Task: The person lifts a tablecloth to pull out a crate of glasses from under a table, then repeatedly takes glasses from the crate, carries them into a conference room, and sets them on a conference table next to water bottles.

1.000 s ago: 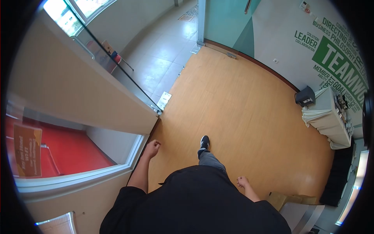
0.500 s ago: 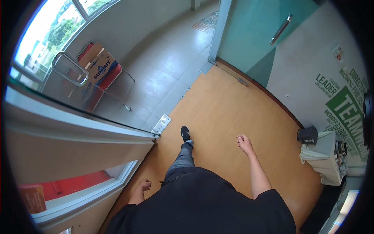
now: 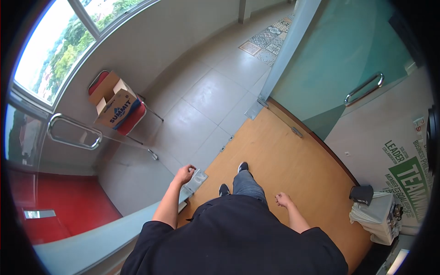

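Over the doorway's metal floor plate [image 3: 197,180] is my left hand [image 3: 185,174], its fingers loosely curled and nothing visible in them. My right hand [image 3: 283,200] hangs above the wood-coloured floor [image 3: 293,169], with its fingers curled in and also empty. Neither hand touches a door. Between the hands, two dark shoes show, the right shoe [image 3: 243,167] farther forward than the left shoe [image 3: 224,189].
A glass door with a looped handle [image 3: 74,131] stands at left, another with a handle [image 3: 364,89] at right. Beyond the threshold, a cardboard box [image 3: 120,108] sits on a red chair [image 3: 133,120]. A cloth-covered stand [image 3: 373,215] is at lower right.
The view has moved forward to the doorway, showing more grey tile, the chair and the box. Since the last frame my left hand has swung forward and my right hand back; the feet have stepped.
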The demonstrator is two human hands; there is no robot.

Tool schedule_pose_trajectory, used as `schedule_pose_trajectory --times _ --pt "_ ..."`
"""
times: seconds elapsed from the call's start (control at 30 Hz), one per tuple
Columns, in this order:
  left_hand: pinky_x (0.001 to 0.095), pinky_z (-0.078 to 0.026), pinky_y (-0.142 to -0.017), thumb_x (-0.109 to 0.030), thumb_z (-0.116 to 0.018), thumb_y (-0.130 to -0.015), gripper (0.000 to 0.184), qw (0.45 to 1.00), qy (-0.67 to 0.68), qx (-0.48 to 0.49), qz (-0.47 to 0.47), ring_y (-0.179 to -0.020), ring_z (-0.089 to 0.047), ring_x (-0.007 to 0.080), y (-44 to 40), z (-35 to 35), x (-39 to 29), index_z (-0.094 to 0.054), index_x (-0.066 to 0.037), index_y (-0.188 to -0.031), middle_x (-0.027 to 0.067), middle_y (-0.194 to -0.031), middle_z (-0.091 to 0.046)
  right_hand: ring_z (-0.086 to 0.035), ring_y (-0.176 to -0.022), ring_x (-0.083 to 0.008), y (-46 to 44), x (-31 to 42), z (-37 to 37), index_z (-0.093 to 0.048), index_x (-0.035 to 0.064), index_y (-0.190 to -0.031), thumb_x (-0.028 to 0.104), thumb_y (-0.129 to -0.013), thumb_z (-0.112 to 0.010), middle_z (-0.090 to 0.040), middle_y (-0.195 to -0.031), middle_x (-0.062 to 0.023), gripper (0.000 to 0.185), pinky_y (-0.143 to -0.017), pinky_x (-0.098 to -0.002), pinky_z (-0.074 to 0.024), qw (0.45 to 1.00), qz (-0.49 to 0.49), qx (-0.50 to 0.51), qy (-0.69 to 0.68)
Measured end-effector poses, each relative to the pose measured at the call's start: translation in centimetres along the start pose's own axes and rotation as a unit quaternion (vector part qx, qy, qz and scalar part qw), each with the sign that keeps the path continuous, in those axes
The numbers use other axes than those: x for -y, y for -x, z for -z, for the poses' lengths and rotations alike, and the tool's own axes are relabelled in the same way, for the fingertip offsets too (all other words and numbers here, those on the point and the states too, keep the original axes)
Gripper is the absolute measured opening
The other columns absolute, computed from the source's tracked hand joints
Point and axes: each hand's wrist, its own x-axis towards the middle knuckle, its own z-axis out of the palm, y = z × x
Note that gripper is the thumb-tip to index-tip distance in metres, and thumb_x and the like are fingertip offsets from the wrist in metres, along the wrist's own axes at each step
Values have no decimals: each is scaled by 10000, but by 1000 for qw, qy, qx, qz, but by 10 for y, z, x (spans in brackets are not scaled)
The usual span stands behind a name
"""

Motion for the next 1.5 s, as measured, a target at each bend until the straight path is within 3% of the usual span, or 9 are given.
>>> schedule_pose_trajectory --times 0.2,0.4,0.47,0.6,0.77,0.93,1.13,1.23,1.5 --pt "463 -564 -879 -286 -609 -983 285 1000 6 -25 10 -955 -721 362 -136 102 -102 -736 -121 -1177 210 -969 -747 -688 -662 -164 -100 81 71 -663 55 -1191 282 -1034 -562 -736 -905 -72 294 -579 -334 -554 995 -85 44 23" --pt "431 -584 -914 -310 -646 -961 308 992 -79 33 91 -983 -740 335 -210 101 -17 -750 -141 -1198 203 -1054 -765 -700 -679 -170 -210 236 161 -659 47 -1180 273 -1027 -577 -734 -894 -73 285 -574 -335 -552 995 -58 65 41" --pt "408 -609 -840 -321 -661 -955 327 966 -24 108 234 -921 -753 294 -210 122 -35 -752 -128 -1204 195 -1072 -767 -688 -660 -166 -253 303 197 -658 43 -1179 261 -1033 -580 -724 -877 -77 274 -557 -324 -540 998 -12 55 28" --pt "396 -628 -712 -328 -677 -959 339 939 56 77 330 -856 -741 241 -221 134 -31 -753 -126 -1220 131 -1021 -773 -652 -646 -134 -316 441 266 -664 54 -1179 221 -1065 -545 -705 -872 -62 235 -543 -289 -516 992 108 -2 -67" --pt "452 -643 -795 -332 -681 -973 344 922 101 111 357 -1014 -720 265 -282 158 -32 -742 -126 -1242 117 -1144 -748 -654 -677 -117 -372 603 330 -671 54 -1176 215 -1069 -550 -708 -901 -44 228 -574 -278 -521 982 162 -10 -93" --pt "505 -633 -879 -323 -689 -979 371 906 129 183 360 -1159 -679 289 -413 210 -24 -720 -103 -1276 131 -1276 -708 -662 -670 -122 -442 684 356 -677 39 -1161 210 -1056 -563 -714 -885 -46 231 -594 -287 -537 984 159 -14 -74" --pt "389 -640 -736 -328 -675 -970 383 950 21 135 280 -928 -752 272 -643 376 -125 -740 -49 -1224 161 -1097 -762 -675 -647 -149 -518 700 368 -686 31 -1142 247 -1032 -591 -739 -892 -70 260 -583 -311 -549 996 82 -37 18" --pt "436 -543 -1009 -306 -645 -927 312 992 -62 15 110 -1122 -700 396 -776 464 -173 -778 -145 -1158 249 -1161 -734 -675 -644 -161 -504 742 387 -678 33 -1159 256 -1034 -576 -743 -903 -77 275 -557 -318 -541 997 14 -32 -65" --pt "429 -575 -919 -232 -618 -1014 238 994 -60 -46 -81 -1039 -745 348 -1058 588 -422 -743 -95 -1164 205 -1096 -767 -728 -702 -201 -598 771 411 -679 42 -1194 269 -1028 -562 -765 -945 -102 305 -582 -363 -565 993 -62 7 -98"
